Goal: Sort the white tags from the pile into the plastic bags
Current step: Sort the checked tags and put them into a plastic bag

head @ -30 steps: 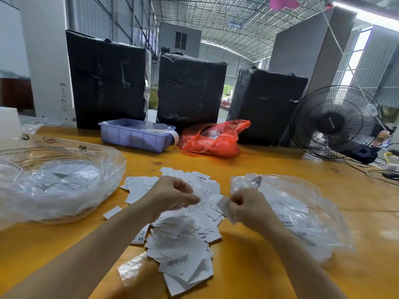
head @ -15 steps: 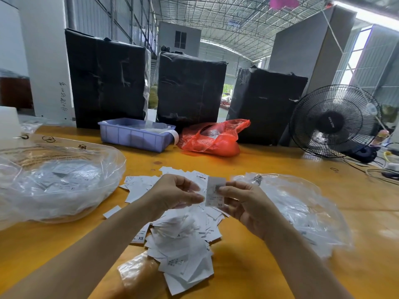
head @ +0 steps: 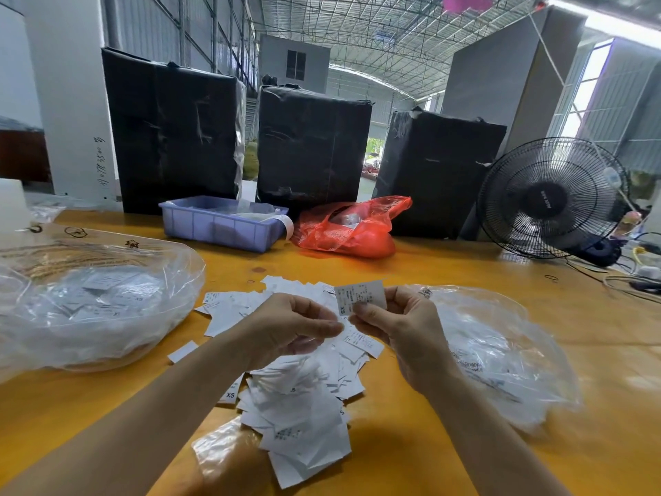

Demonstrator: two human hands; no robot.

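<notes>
Where girders arch, yellow table (head: 465, 442), warehouse.

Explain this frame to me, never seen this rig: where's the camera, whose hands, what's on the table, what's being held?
There is no robot. A person wears one wide-angle camera on the head, looking forward and down at their own bare hands. The right hand pinches a single white tag marked XS, held up above the pile of white tags on the yellow table. The left hand has its fingers curled close to the tag; whether it touches it is unclear. A clear plastic bag with tags lies on the left, and another clear bag lies on the right. Behind are a blue tray, a red bag and a fan.
</notes>
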